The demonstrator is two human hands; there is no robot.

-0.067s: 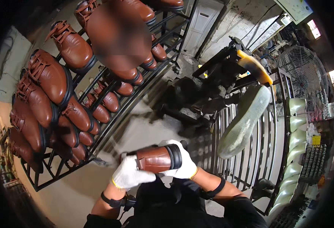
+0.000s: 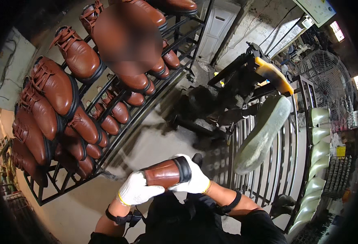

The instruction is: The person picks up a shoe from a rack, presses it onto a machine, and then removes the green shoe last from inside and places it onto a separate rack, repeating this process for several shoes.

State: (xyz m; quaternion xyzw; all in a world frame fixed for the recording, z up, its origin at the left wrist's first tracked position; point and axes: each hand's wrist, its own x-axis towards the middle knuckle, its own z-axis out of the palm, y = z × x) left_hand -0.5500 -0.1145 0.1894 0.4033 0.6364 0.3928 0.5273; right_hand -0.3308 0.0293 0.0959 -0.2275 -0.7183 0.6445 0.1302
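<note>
A brown leather shoe with a black sole is held low in front of my body, its heel end showing and turned to the right. My left hand, in a white knit glove, grips the upper at its left end. Wrapped round the black sole on the right is my right hand, gloved the same way. The shoe's toe is hidden from view. Both wrists carry black straps.
Several brown laced shoes fill a tiered black metal rack on the left. At right, a large greenish sole-shaped piece lies over a barred rack, beside several pale green shoe-shaped forms. Behind stand a dark machine and a wire-caged fan.
The shoe has tilted and turned slightly between my hands, its left end shifting a little. Both hands keep their hold. The surroundings sit slightly lower in the picture.
</note>
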